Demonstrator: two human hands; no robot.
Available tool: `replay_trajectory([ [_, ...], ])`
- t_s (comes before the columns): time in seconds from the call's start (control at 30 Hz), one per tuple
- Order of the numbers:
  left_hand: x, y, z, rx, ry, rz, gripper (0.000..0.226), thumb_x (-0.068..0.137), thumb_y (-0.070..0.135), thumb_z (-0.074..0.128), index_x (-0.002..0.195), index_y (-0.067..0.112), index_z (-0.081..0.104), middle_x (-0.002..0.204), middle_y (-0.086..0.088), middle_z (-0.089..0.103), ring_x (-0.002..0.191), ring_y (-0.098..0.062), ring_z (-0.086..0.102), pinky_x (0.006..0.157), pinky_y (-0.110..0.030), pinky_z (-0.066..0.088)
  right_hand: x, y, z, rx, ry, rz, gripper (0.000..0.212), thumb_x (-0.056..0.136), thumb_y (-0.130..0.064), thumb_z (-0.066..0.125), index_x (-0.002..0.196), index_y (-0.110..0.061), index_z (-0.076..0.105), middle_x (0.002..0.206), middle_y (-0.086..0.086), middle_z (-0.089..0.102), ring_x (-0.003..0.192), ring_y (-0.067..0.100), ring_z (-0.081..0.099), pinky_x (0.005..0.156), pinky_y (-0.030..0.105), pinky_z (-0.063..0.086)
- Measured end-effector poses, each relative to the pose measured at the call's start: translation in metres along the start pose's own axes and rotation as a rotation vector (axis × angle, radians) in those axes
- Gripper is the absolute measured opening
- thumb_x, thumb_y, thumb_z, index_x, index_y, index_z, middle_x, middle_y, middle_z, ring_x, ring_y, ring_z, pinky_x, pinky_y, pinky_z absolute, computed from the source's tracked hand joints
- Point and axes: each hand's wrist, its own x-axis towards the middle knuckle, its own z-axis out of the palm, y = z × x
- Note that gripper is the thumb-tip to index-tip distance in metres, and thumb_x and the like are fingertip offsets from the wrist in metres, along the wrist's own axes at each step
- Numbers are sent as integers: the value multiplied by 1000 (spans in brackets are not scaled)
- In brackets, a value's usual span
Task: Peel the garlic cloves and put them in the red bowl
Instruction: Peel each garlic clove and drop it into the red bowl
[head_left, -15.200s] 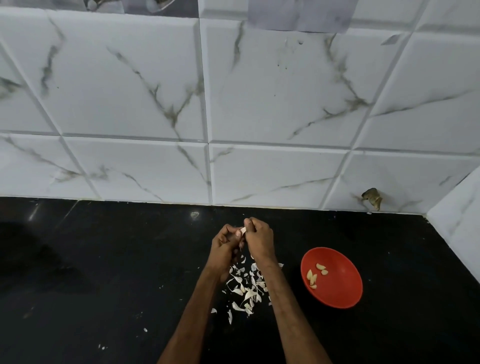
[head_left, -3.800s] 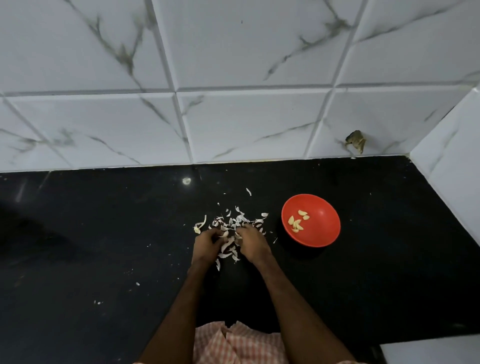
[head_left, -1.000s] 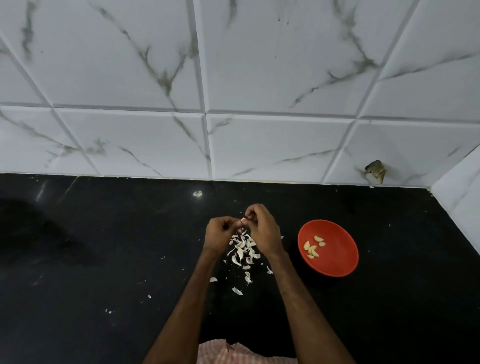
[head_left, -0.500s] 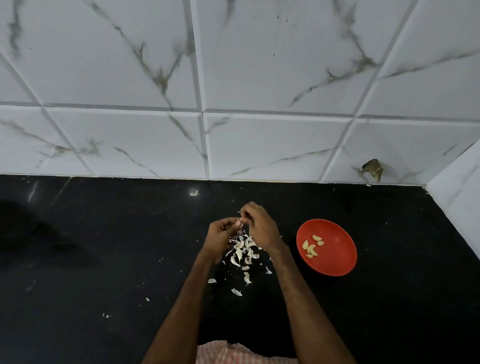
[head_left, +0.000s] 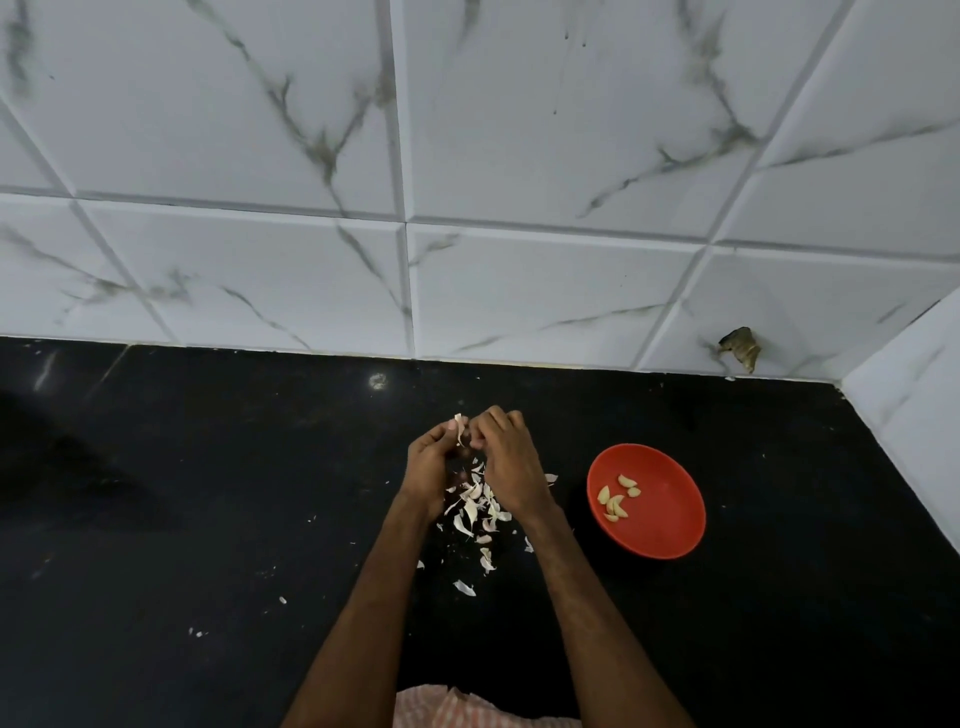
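Observation:
My left hand and my right hand meet above the black counter, fingertips together. Between them they pinch a garlic clove with a strip of white skin sticking up from it; the clove itself is mostly hidden by the fingers. Below the hands lies a heap of white garlic skins. The red bowl stands to the right of my right hand, with several peeled cloves in its left half.
The black counter runs left and toward me, with small skin scraps scattered on it. White marble-look wall tiles close the back, and a side wall closes the right. A chipped hole marks the tile at back right.
Both hands stay together over the skin heap, working the clove. A strip of white skin now sticks up between the fingertips. The bowl has not moved.

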Motion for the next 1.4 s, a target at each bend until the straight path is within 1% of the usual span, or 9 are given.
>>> replay_trajectory([
  [0.13, 7, -3, -9, -76, 58, 24, 23, 104, 21, 54, 106, 12, 75, 85, -5, 65, 63, -10, 50, 51, -23, 42, -4, 4, -2, 233, -2, 98, 13, 93, -4, 63, 91, -15, 58, 94, -7, 56, 91, 11, 48, 78, 34, 47],
  [0.27, 8, -6, -9, -27, 76, 65, 24, 104, 21, 54, 107, 12, 77, 82, -1, 66, 61, -10, 45, 50, -23, 38, -3, 8, -6, 348, -30, 236, 15, 92, -6, 68, 99, -18, 62, 97, -3, 61, 90, 4, 58, 80, 26, 51],
  [0.4, 9, -6, -8, 95, 87, 133, 25, 104, 21, 54, 105, 11, 77, 75, -2, 68, 57, -11, 45, 45, -21, 35, 0, 7, -10, 286, -25, 223, 20, 98, -3, 58, 106, -17, 70, 93, -3, 69, 87, 4, 63, 80, 27, 55],
  [0.57, 10, -1, -4, 255, 109, 240, 23, 104, 14, 55, 97, 2, 74, 63, 7, 66, 54, -1, 54, 51, -16, 42, 9, 1, -16, 239, 52, 268, 14, 96, -28, 68, 92, -16, 72, 80, -8, 68, 71, 4, 63, 67, 29, 55],
  [0.73, 15, 4, -9, 458, 45, 317, 21, 99, 17, 63, 85, 7, 75, 73, -2, 72, 64, -5, 60, 62, -22, 47, 15, 1, -17, 280, 101, 205, 10, 97, -7, 63, 103, -10, 71, 98, 0, 69, 89, 10, 65, 81, 31, 57],
  [0.9, 19, 9, -11, 675, 87, 378, 18, 97, 18, 67, 83, 11, 76, 74, -3, 73, 67, -9, 62, 65, -32, 50, 15, 3, -16, 286, 70, 215, 9, 95, -3, 63, 93, -7, 71, 85, 0, 69, 77, 12, 65, 72, 35, 56],
  [1.07, 16, 4, -8, 582, 78, 366, 9, 93, 16, 72, 91, 10, 77, 82, -4, 76, 80, -22, 71, 73, -34, 56, 11, 1, -16, 354, 101, 252, 8, 95, -7, 63, 92, -8, 70, 83, -1, 71, 77, 9, 67, 74, 32, 58],
  [1.23, 14, 6, -10, 481, 39, 316, 5, 91, 8, 72, 92, 7, 76, 86, -7, 77, 83, -15, 71, 77, -28, 56, 9, 6, -19, 405, 14, 264, 6, 96, -9, 64, 93, -10, 69, 81, -2, 70, 74, 11, 68, 71, 37, 60],
  [1.4, 3, 12, 0, 348, 78, 265, 7, 93, 0, 67, 93, 3, 73, 80, -8, 73, 59, -1, 65, 53, -12, 47, 7, 5, -21, 587, -39, 341, 4, 96, -5, 65, 97, -3, 68, 87, 8, 71, 81, 21, 74, 69, 37, 64],
])
